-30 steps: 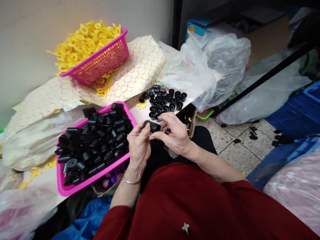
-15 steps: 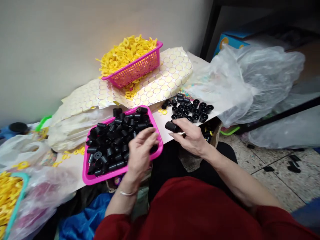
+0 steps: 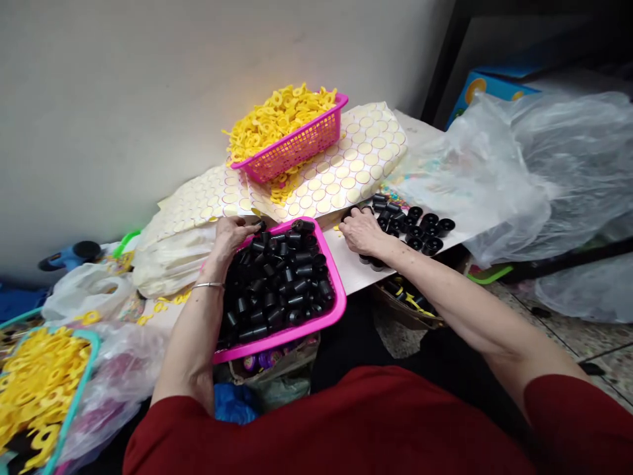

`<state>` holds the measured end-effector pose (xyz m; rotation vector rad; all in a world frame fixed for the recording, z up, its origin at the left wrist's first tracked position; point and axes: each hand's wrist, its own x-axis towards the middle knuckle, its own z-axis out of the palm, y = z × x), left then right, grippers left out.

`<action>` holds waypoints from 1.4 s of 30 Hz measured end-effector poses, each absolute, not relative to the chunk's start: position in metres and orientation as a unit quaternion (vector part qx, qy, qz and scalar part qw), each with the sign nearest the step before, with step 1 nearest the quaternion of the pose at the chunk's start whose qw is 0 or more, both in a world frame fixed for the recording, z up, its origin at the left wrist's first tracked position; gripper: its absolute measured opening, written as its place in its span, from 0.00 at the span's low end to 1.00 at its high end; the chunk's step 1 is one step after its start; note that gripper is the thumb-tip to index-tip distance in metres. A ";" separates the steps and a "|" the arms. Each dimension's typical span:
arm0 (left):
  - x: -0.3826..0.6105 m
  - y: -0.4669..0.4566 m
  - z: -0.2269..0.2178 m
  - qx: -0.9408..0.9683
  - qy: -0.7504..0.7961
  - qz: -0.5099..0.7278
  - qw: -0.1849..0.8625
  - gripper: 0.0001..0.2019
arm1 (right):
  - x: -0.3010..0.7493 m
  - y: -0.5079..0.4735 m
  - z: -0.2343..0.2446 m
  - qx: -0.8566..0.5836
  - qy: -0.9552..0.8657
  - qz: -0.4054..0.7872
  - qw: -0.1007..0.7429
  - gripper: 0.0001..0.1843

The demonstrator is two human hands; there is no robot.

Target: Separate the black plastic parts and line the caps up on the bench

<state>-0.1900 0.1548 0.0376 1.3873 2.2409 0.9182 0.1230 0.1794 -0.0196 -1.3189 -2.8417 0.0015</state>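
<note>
Head view, nearest first: left hand (image 3: 232,236), silver bangle (image 3: 208,285) at the wrist, curled at the 11 o'clock corner of a pink plastic tray (image 3: 338,298) heaped with short black plastic cylinder caps (image 3: 284,280), thumb and fingertips pinched on a single black cap (image 3: 260,227) by the rim. Right hand (image 3: 361,231) at 2 o'clock from that tray, palm down, fingers bent over a cluster of upright black caps (image 3: 426,229) on the white board (image 3: 346,267); grasping one or merely resting, cannot tell. Farther out, pink mesh basket (image 3: 301,142) of yellow plastic rings (image 3: 277,115) at 12 o'clock on sheets of round stickers (image 3: 361,158), crumpled clear plastic bag (image 3: 509,165) at 3 o'clock, teal-rimmed tray (image 3: 74,406) at 8 o'clock.
</note>
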 end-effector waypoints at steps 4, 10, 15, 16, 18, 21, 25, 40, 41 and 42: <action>-0.187 0.159 0.029 0.518 0.763 0.318 0.221 0.13 | 0.123 0.183 -0.024 -0.414 -0.910 0.014 -0.033 0.15; -0.188 0.146 0.039 0.528 0.745 0.365 0.183 0.12 | 0.137 0.186 -0.013 -0.423 -0.903 0.048 0.053 0.15; -0.160 0.115 0.050 0.639 0.662 0.388 0.050 0.11 | 0.135 0.171 0.005 -0.358 -0.838 0.264 0.314 0.11; -0.150 0.109 0.052 0.663 0.640 0.386 0.042 0.11 | 0.130 0.166 0.007 -0.322 -0.814 0.332 0.352 0.11; -0.129 0.099 0.056 0.702 0.599 0.382 0.055 0.09 | 0.117 0.154 0.009 -0.262 -0.759 0.443 0.399 0.12; -0.103 0.089 0.061 0.732 0.555 0.381 0.103 0.10 | 0.097 0.138 0.007 -0.216 -0.694 0.547 0.415 0.22; -0.086 0.084 0.061 0.742 0.523 0.387 0.163 0.13 | 0.085 0.129 0.001 -0.160 -0.613 0.655 0.413 0.26; -0.062 0.064 0.063 0.611 0.565 0.430 0.348 0.15 | 0.141 0.158 0.008 -0.422 -0.752 0.359 0.357 0.11; -0.062 0.063 0.063 0.593 0.560 0.437 0.380 0.14 | 0.150 0.170 0.010 -0.491 -0.761 0.287 0.312 0.11; -0.061 0.061 0.062 0.576 0.555 0.440 0.408 0.14 | 0.158 0.183 0.011 -0.552 -0.759 0.228 0.259 0.12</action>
